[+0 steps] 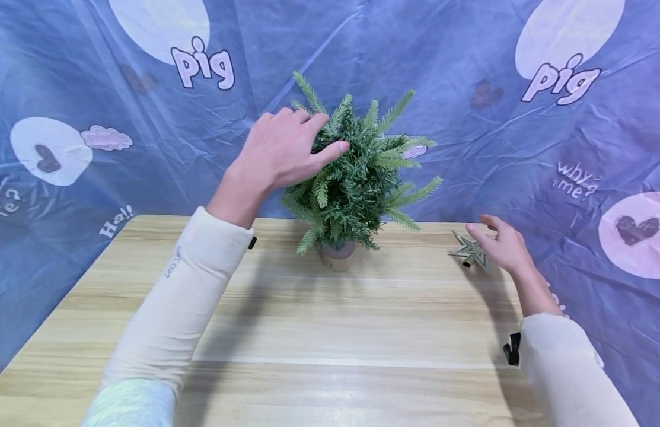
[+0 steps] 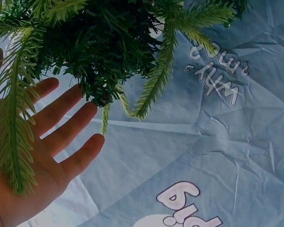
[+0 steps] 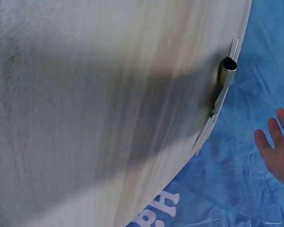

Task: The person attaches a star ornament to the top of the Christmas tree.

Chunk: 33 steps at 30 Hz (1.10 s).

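A small artificial Christmas tree (image 1: 356,178) stands upright at the back of the table on a round base (image 1: 337,258). My left hand (image 1: 284,145) is at the tree's upper left side, its fingers spread and relaxed. In the left wrist view the fingers (image 2: 68,132) of that hand lie among the branches (image 2: 154,78), gripping nothing. Above the table's back right hovers my right hand (image 1: 503,246), with its fingers loosely extended and nothing held. Just left of it a star tree topper (image 1: 472,251) lies on the table, its short tube (image 3: 228,66) showing in the right wrist view.
The light wooden table (image 1: 330,332) ends just behind the tree and the star. A blue printed cloth (image 1: 442,65) hangs behind it and along both sides. Black clips (image 1: 513,349) are on the sleeves near the wrists.
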### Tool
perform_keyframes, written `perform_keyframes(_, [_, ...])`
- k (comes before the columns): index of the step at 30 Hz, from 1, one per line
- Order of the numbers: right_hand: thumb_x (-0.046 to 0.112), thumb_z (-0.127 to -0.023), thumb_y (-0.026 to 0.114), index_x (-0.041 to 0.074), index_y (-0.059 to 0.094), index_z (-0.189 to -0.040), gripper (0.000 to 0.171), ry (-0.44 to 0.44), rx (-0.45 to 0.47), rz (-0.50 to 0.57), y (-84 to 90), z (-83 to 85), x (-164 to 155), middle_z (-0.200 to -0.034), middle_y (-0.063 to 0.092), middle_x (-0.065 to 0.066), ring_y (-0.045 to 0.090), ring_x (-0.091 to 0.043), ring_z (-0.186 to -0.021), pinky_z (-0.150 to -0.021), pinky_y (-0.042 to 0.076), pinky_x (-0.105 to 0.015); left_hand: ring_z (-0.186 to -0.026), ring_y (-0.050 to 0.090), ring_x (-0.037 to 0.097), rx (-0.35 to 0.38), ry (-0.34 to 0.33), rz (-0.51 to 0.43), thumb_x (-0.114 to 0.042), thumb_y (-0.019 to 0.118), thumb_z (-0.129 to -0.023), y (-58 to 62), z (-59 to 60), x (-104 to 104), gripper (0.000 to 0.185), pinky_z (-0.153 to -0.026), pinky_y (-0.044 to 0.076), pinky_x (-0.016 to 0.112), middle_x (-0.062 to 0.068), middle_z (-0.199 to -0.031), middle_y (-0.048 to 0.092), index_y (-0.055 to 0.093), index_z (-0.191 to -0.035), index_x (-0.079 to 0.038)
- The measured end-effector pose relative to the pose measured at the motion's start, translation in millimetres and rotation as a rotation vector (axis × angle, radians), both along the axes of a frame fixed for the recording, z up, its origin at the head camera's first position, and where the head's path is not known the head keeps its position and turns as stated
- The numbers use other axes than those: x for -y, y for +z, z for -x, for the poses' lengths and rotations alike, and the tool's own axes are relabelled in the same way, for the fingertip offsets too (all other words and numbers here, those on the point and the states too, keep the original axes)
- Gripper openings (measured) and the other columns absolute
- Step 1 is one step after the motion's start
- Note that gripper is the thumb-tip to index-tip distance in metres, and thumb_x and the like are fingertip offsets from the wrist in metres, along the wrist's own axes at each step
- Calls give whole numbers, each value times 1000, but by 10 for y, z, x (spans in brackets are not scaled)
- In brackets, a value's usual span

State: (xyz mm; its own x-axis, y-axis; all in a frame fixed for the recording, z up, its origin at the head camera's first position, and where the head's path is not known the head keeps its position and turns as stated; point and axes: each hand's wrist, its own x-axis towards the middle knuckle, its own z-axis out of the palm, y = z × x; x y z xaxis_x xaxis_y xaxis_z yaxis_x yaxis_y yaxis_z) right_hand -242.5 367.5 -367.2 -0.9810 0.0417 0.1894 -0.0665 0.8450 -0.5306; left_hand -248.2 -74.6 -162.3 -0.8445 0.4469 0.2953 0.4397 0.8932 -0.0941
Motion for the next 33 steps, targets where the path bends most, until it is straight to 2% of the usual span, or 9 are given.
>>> perform_keyframes(6, [49,-93,47,-2,38,-139,70,-15,12,12,-43,12,-71,-138,42,-29,39,-51,-123,-97,33,-64,-127,46,29,43,-29,-43,-76,14,-86,-24,42,-58,82,-101,41,48,4,-144,45,33,-146,-22])
perform_keyframes(15, [57,-89,50,0,32,-143,80,-32,77,30,-91,29,-157,-143,37,-28,33,-50,-129,-101,28,-65,-139,32,23,185,-21,-192,-77,21,-85,-128,98,-82,82,-113,29,46,-2,-152,31,30,-147,-25])
perform_keyframes(19, [58,-88,51,1,31,-144,83,-38,108,20,-113,22,-195,-143,34,-31,33,-53,-127,-99,28,-67,-142,24,16,240,-26,-243,-78,23,-83,-180,121,-82,84,-117,22,43,-6,-154,27,27,-148,-25])
perform_keyframes(27, [63,-85,51,3,26,-146,90,-62,190,-18,-146,1,-251,-142,29,-36,30,-58,-124,-96,27,-70,-144,20,14,280,-27,-283,-81,24,-81,-234,106,-83,87,-119,16,42,-9,-155,22,22,-149,-28])
perform_keyframes(33, [65,-84,52,1,27,-145,92,-57,230,-47,-223,-23,-301,-138,31,-41,34,-60,-119,-94,30,-70,-143,22,15,279,-23,-301,-82,28,-79,-286,124,-79,86,-118,19,44,-9,-154,25,23,-149,-31])
